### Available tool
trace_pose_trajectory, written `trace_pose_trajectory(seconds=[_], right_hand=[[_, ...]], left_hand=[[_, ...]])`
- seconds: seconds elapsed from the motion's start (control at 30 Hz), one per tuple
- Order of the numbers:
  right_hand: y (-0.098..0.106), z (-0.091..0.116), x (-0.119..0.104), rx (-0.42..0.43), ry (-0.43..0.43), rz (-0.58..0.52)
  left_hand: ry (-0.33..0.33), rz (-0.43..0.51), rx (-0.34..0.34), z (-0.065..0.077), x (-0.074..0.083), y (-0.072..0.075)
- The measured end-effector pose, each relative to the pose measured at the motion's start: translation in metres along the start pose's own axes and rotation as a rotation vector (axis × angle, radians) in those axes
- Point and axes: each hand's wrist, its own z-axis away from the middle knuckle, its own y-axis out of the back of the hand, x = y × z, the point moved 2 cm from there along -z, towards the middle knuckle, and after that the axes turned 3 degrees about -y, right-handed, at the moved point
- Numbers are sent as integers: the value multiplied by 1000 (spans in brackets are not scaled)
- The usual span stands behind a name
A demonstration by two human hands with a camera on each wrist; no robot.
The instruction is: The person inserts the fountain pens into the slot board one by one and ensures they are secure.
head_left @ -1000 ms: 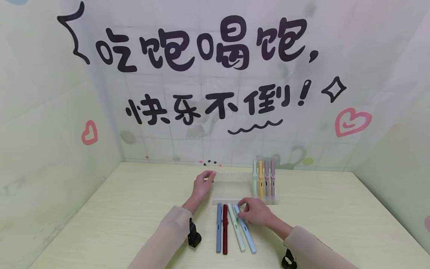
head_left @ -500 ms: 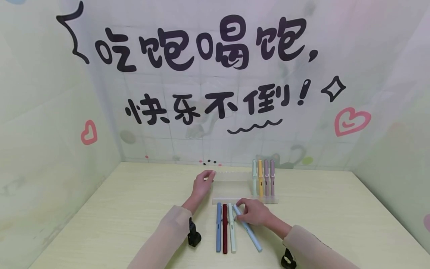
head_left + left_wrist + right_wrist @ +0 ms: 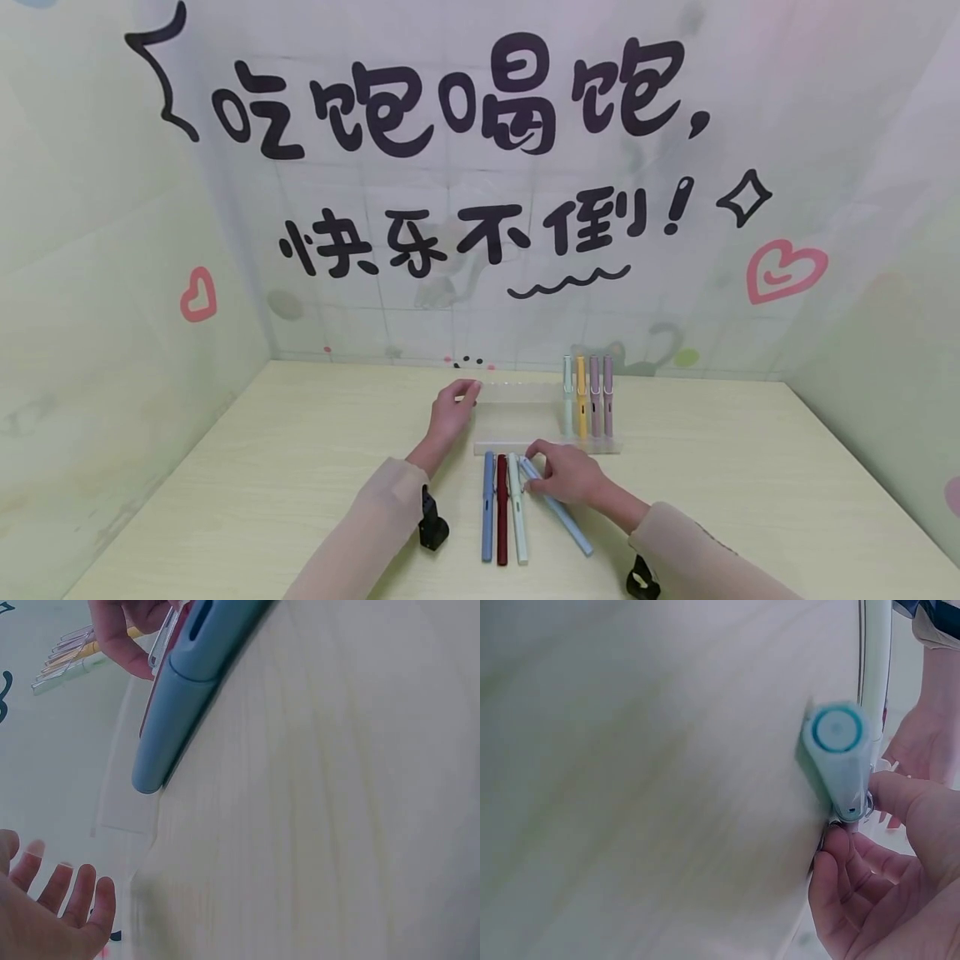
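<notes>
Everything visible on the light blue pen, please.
Light blue pen: slim, smooth, plastic-looking, with a darker ring on its round end. It slants, far end by the clear rack, near, ringed end toward the person's right. The right hand pinches its far end; whether the near end is lifted is unclear.

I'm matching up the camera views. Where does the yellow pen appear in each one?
Head: yellow pen right of centre, in the rack, second from left of four.
Left wrist: yellow pen at upper left.
Right wrist: not in view.
Shared landmark: the right hand, below centre in head, top left in left wrist, lower right in right wrist.
</notes>
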Motion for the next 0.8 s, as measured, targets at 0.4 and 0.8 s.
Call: trace_pose_trajectory(seconds=[0.4, 0.8], right_hand=[[5, 1, 3, 35, 47, -77], [13, 0, 6, 74, 68, -250]], left_hand=[[14, 0, -3, -1, -2, -1], [29, 8, 1, -1, -2, -1]])
